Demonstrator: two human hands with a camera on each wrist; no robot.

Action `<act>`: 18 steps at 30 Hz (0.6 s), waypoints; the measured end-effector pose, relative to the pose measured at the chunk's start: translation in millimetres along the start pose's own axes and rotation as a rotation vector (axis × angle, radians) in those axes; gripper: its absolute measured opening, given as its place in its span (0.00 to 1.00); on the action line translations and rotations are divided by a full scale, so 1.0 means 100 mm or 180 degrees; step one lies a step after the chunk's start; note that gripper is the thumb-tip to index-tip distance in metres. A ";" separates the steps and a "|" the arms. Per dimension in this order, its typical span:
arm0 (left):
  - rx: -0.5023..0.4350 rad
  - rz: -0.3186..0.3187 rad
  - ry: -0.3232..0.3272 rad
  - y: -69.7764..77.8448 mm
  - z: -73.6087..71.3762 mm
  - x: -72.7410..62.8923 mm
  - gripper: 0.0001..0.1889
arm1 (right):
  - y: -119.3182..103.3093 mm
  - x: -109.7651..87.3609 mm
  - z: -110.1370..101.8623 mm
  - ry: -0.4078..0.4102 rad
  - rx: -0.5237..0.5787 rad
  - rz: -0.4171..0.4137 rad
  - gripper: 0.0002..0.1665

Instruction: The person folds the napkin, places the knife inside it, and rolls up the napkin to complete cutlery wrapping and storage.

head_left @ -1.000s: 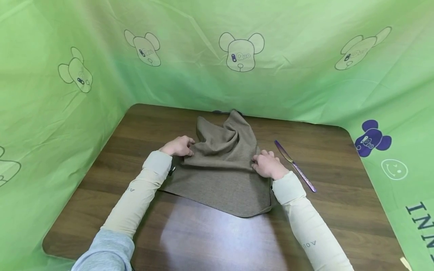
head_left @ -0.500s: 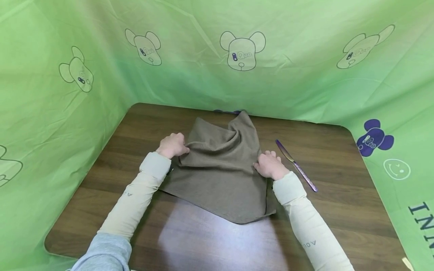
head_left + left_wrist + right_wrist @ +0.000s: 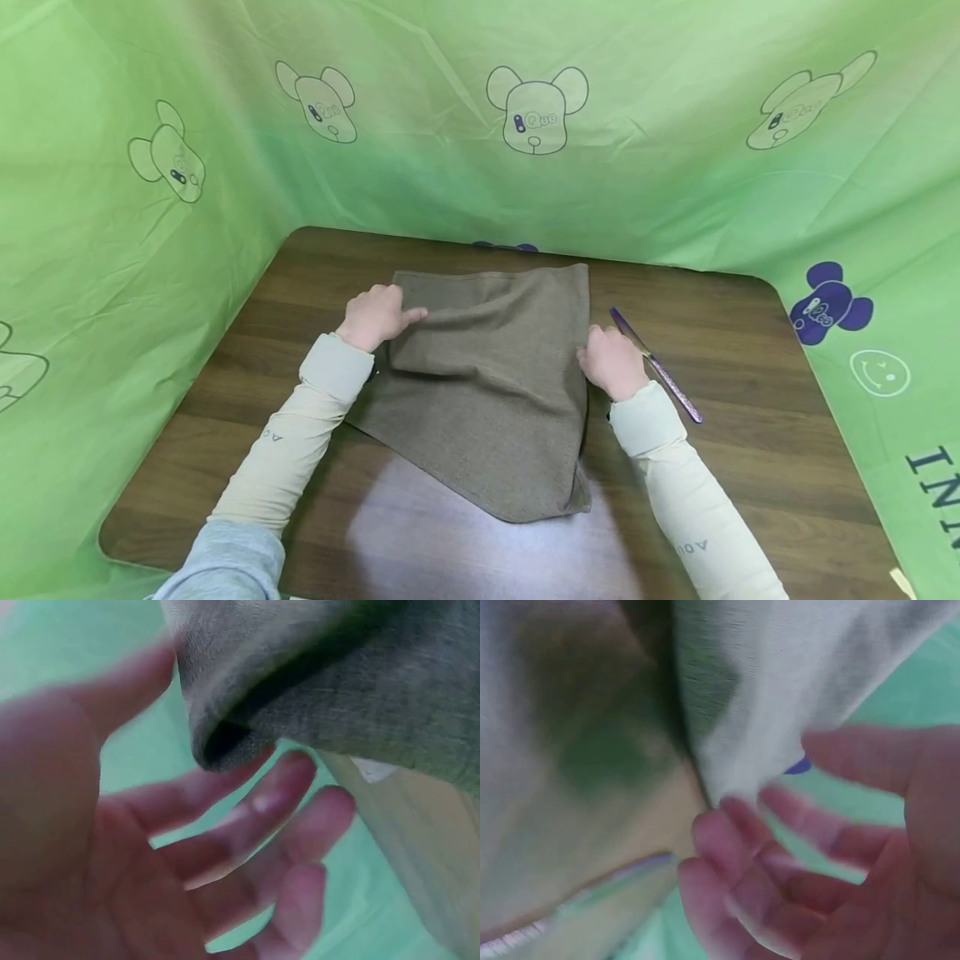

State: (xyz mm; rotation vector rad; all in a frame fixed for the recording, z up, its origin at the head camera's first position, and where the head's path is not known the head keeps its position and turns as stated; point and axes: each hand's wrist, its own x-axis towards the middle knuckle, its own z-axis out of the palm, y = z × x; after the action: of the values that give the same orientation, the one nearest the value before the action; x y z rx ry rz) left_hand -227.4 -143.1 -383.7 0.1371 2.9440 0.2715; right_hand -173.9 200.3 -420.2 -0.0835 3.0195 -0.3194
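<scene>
A grey-brown cloth (image 3: 487,333) is spread loosely in the middle of the table, with soft wrinkles across it. Its near right corner is folded back. At its left edge my left hand (image 3: 375,317) pinches the fabric, thumb on top and fingers below. The left wrist view shows this cloth edge (image 3: 225,690) curling between thumb and index finger. My right hand (image 3: 609,360) holds the opposite edge. There the right wrist view has the cloth (image 3: 757,697) hanging between the thumb and the fingertips.
A table knife (image 3: 667,383) with a purple blade and glittery handle lies just right of my right hand. The brown wooden table (image 3: 750,467) has rounded corners. Green printed fabric (image 3: 420,183) walls it in at the back and sides.
The bunched far part of the cloth has opened out into a straighter far edge. Its near tip has slid closer to me. Both hands have moved slightly apart.
</scene>
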 end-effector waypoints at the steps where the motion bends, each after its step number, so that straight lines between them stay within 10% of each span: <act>1: -0.0080 0.0025 0.0028 -0.01 0.01 0.02 0.23 | 0.02 0.01 0.02 0.0003 0.0084 0.0036 0.16; 10: -0.0117 -0.0101 -0.0641 -0.16 0.16 0.17 0.18 | 0.02 0.08 0.13 -0.0238 0.0444 0.0069 0.15; 18: -0.0134 0.0026 -0.0676 -0.23 0.35 0.21 0.24 | -0.06 0.10 0.22 0.0024 0.0506 -0.0996 0.16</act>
State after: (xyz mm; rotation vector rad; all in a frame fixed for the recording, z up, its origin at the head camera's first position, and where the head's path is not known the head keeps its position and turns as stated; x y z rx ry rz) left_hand -243.2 -157.5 -425.5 0.1618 2.7261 0.3000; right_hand -181.2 189.2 -440.9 -0.5446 2.9693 -0.5848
